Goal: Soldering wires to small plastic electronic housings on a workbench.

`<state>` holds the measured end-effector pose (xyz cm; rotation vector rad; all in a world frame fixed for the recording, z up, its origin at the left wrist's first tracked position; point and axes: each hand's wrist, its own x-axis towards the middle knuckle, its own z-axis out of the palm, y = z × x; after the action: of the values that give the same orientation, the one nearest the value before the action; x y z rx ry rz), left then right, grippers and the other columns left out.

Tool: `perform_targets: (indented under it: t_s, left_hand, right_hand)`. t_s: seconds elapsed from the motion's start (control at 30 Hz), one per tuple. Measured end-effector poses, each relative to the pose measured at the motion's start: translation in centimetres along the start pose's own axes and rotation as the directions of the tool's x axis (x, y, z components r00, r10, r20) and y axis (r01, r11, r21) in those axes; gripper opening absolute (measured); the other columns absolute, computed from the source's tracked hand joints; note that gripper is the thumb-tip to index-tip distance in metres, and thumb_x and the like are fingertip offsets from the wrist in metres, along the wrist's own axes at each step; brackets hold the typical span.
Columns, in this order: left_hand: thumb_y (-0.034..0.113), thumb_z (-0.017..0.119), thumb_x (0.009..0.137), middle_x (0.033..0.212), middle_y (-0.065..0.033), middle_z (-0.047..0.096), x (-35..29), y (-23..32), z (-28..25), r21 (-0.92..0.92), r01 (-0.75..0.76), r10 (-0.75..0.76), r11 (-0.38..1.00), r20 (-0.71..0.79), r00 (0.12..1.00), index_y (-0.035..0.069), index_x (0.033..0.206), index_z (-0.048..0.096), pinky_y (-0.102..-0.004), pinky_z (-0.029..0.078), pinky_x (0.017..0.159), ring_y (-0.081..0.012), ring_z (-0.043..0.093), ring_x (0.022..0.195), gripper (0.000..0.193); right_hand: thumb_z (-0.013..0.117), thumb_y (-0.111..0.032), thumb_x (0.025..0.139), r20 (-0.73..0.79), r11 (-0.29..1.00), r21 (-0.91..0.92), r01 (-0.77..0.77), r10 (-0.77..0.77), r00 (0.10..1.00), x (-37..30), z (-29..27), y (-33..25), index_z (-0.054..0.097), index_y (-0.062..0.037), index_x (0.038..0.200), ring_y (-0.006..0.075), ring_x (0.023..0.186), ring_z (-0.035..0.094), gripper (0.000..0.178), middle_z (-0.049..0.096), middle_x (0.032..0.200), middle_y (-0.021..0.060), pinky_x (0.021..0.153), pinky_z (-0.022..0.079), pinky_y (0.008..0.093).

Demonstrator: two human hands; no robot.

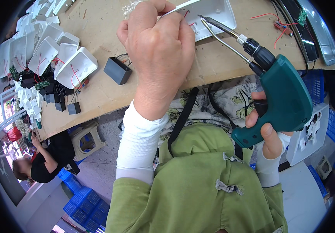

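Note:
My left hand is closed at the near left side of a white plastic housing at the top of the view. Its fingertips are partly hidden, and they seem to grip the housing's rim. Short red wires show inside the housing. In my right hand is a green soldering gun, with fingers wrapped round its handle by the black trigger. The gun's dark iron tip and thin metal feed tube meet over the housing's open inside. A black box-shaped part with dark leads lies just left of my left wrist.
White housings with red wires are heaped at the left, beside black blocks and small white pieces. A small red part with wires lies at right, near a glossy dark panel. A co-worker sits far left by a stool.

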<state>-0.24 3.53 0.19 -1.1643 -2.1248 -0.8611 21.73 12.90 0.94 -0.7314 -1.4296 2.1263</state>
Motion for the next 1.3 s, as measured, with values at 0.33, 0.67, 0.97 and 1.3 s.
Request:
perform_targets:
  t_s: [0.33,0.67,0.97,1.3]
  left_hand:
    - [-0.001,0.063,0.067,0.082,-0.0095,0.057,0.9,1.3,-1.0,-0.081,0.201,-0.194,0.976,0.086,0.977,0.001,0.076,0.062,-0.0357,0.036,0.075,-0.0252,0.054,0.076,0.009]
    - [0.002,0.064,0.069,0.084,-0.0069,0.06,0.0,0.0,-0.1,0.006,0.057,-0.057,0.998,0.014,0.998,0.002,0.072,0.068,-0.0316,0.044,0.065,-0.0183,0.057,0.07,0.005]
    - [0.0,0.064,0.068,0.085,-0.0102,0.056,0.9,-1.7,4.5,-0.424,-0.419,0.104,0.803,-0.592,0.799,0.002,0.076,0.062,-0.0359,0.036,0.073,-0.0256,0.053,0.076,0.008]
    - [0.0,0.064,0.068,0.084,-0.0103,0.056,0.9,-2.1,5.3,-0.395,-0.485,0.149,0.78,-0.636,0.757,0.001,0.075,0.061,-0.0348,0.035,0.071,-0.0249,0.053,0.076,0.008]
  right_hand:
    - [0.072,-0.016,0.073,0.006,0.999,-0.035,-0.03,0.03,1.0,0.1,0.0,-0.3,0.037,0.0024,0.132,0.0171,0.07,0.063,0.072,0.058,0.112,0.0207,0.061,0.052,0.027]
    - [0.071,-0.014,0.073,0.022,1.0,-0.024,0.01,-0.01,1.0,0.2,-0.1,0.1,0.037,0.0027,0.132,0.0168,0.07,0.063,0.07,0.057,0.112,0.0214,0.061,0.052,0.0267]
    - [0.07,-0.014,0.074,0.038,0.999,-0.035,0.022,-0.02,0.999,0.4,0.0,0.1,0.037,0.0036,0.132,0.0174,0.071,0.063,0.07,0.057,0.113,0.022,0.062,0.051,0.0273]
    - [0.072,-0.012,0.073,0.076,0.996,-0.073,0.058,-0.052,0.996,1.3,0.3,-0.6,0.039,0.0045,0.131,0.0175,0.071,0.061,0.069,0.057,0.113,0.0222,0.062,0.051,0.0274]
